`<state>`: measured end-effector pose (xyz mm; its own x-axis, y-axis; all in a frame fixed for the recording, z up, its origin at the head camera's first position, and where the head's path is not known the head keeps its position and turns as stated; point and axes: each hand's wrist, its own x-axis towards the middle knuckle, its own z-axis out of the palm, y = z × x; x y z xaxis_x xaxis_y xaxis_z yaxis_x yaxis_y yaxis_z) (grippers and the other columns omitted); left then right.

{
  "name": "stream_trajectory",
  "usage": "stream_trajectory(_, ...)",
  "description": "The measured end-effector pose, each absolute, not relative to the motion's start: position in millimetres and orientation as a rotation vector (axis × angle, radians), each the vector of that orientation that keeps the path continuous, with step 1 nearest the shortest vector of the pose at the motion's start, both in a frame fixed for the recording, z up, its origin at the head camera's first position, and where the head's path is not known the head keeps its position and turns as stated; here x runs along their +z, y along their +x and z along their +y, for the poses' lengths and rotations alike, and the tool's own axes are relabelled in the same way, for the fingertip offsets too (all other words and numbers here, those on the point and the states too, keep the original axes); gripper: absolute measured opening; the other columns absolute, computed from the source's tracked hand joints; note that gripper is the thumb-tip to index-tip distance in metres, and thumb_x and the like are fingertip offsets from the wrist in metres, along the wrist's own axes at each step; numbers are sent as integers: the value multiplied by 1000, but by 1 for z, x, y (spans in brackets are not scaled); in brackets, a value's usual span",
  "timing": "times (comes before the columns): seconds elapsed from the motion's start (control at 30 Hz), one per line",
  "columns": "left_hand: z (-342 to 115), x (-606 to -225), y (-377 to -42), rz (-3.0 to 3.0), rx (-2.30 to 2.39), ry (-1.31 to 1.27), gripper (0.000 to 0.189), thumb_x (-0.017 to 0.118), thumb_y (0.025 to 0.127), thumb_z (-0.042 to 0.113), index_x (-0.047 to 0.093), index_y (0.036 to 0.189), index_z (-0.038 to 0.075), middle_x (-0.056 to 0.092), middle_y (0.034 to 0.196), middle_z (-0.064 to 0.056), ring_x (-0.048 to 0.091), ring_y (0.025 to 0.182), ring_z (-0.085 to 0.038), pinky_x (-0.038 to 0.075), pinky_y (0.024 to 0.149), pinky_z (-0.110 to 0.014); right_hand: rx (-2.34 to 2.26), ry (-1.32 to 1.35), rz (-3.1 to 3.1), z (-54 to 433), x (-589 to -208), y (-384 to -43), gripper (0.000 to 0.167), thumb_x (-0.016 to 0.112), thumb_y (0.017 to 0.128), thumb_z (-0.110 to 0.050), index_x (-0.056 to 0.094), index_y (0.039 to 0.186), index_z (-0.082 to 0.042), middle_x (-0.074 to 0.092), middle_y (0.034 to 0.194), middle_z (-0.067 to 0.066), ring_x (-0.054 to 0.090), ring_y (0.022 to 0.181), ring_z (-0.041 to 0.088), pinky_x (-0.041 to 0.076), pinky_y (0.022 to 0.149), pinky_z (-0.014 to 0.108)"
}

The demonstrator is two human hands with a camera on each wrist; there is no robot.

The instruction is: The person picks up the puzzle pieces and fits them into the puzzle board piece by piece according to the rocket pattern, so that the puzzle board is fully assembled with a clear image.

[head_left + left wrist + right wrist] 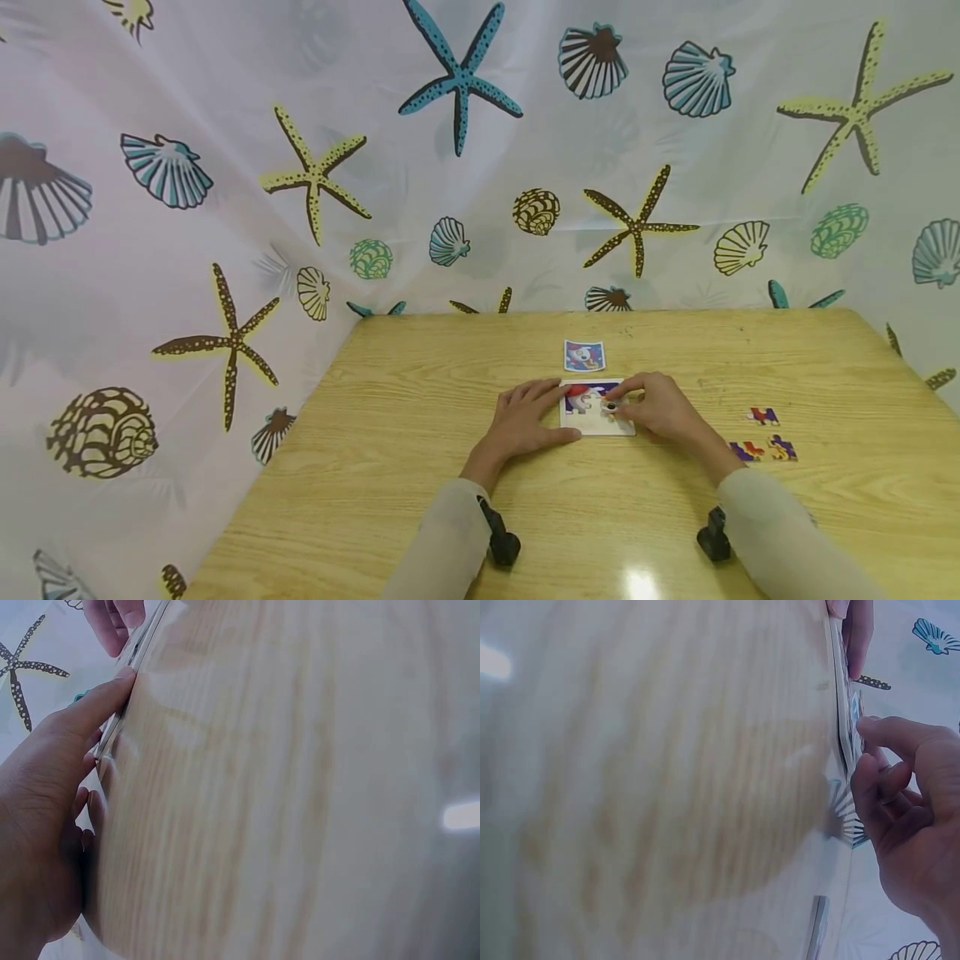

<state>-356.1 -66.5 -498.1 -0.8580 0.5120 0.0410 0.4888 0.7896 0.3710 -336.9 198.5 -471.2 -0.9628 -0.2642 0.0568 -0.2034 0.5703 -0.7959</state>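
A small white-bordered jigsaw puzzle tray (596, 429) lies on the wooden table, with joined pieces along its upper part showing red, purple and white. My left hand (522, 419) rests at the tray's left side, fingers stretched to its upper left corner and thumb along the lower left edge. Between thumb and fingers, my right hand (656, 407) pinches a white jigsaw piece (610, 407) with a dark spot, over the right half of the tray. In the right wrist view those fingertips (864, 726) are right at the tray's surface.
Just behind the tray lies a small picture card (584, 357) with a white character on blue. To the right are loose jigsaw pieces (782, 448), purple, red and yellow. A curtain (495, 267) printed with shells and starfish hangs behind the table (420, 467).
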Motion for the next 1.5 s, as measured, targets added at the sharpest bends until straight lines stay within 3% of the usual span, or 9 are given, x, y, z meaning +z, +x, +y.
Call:
stream_trajectory(0.2, -66, -499, -358, 2911, 575, 817, 83, 61, 93, 68, 36, 163, 32, 31, 169, 6, 22, 156, -24, 18, 120, -53, -1383, -406, 2709, 195, -472, -337, 21, 72, 93, 1, 81, 111, -4, 61, 137, 28, 43, 40, 10, 41, 42, 27)
stream_trajectory(0.83, -64, -497, -353, 2904, 606, 823, 82, 62, 93, 67, 39, 162, 30, 33, 168, 5, 24, 156, -24, 19, 119, -53, -1344, -408, 2755, 181, -474, -342, 18, 74, 93, 0, 81, 109, -4, 65, 129, 26, 43, 42, 10, 40, 43, 26)
stream_trajectory(1.13, -65, -498, -353, 2904, 615, 823, 82, 62, 93, 68, 38, 163, 31, 32, 169, 6, 23, 156, -24, 19, 120, -53, -1303, -520, 2814, 177, -480, -346, 19, 74, 89, 2, 82, 106, -3, 74, 114, 17, 63, 98, 25, 50, 78, 35)
stream_trajectory(1.33, -66, -499, -354, 2902, 612, 817, 82, 62, 93, 68, 38, 163, 31, 32, 169, 6, 23, 156, -24, 19, 120, -54, -1272, -488, 2840, 172, -479, -346, 19, 73, 89, 3, 82, 105, -3, 75, 112, 15, 66, 111, 34, 52, 95, 51)
stream_trajectory(1.5, -67, -498, -356, 2915, 575, 810, 82, 61, 93, 69, 36, 163, 33, 30, 169, 7, 23, 156, -23, 20, 119, -53, -1237, -533, 2878, 168, -476, -346, 21, 71, 87, 5, 81, 105, -1, 75, 107, 15, 67, 108, 37, 52, 97, 54)
